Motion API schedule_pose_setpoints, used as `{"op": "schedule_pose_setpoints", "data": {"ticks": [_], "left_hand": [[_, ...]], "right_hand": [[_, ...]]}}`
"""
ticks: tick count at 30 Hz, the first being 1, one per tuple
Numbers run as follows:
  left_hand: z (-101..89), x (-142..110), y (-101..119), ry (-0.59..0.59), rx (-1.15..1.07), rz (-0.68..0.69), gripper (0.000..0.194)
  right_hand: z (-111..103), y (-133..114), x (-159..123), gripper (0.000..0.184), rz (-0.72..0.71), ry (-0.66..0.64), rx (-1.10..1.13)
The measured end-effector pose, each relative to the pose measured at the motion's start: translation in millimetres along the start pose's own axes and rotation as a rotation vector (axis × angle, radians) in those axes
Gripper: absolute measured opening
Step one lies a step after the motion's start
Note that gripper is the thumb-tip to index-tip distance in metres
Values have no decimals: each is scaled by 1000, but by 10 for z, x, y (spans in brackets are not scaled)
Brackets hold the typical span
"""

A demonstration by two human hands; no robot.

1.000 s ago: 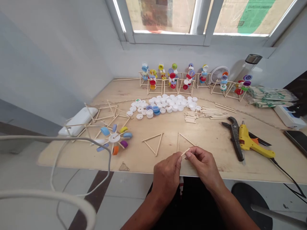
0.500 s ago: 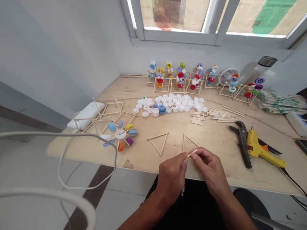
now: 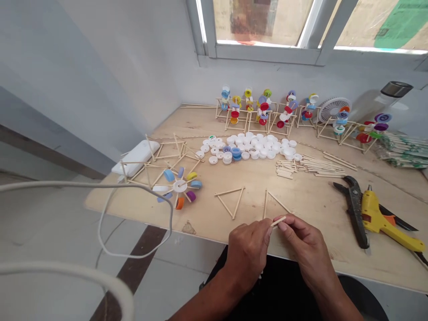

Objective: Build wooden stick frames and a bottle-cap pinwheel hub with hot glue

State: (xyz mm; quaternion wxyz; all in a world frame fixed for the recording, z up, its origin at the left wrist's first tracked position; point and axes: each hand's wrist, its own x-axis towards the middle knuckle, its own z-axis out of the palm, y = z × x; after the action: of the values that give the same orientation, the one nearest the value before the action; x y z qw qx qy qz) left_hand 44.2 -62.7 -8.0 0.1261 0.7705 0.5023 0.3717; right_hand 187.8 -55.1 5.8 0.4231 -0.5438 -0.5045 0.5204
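Wooden stick (image 3: 278,221), between left hand (image 3: 248,249), right hand (image 3: 307,243)

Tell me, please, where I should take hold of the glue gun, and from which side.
Grip the yellow handle of the glue gun, coming from the right. The gun lies on its side with the handle stretching toward the table's near right corner, away from the pliers close on its left.

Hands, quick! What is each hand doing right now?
Left hand: closed, pinching a little wooden stick.
Right hand: closed, pinching the other end of the same stick.
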Motion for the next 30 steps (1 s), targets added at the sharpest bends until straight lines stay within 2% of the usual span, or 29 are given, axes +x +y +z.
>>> {"op": "schedule_pose_setpoints", "data": {"ticks": [9,14,18,25,30], "left_hand": [[-10,10,-9,-29,6,-2,30],[6,2,-8,-11,15,5,31],[3,-1,5,-11,-6,5,29],[-87,58,45,-83,-285,-115,29],[-166,68,-8,-137,-363,-203,28]], "right_hand": [[31,110,-13,23,-71,28,-157],[38,105,-6,21,-101,33,-177],[61,100,-13,20,-108,92,-172],[97,31,-6,17,-111,171,-170],[-98,60,22,13,-165,320,-44]]}}
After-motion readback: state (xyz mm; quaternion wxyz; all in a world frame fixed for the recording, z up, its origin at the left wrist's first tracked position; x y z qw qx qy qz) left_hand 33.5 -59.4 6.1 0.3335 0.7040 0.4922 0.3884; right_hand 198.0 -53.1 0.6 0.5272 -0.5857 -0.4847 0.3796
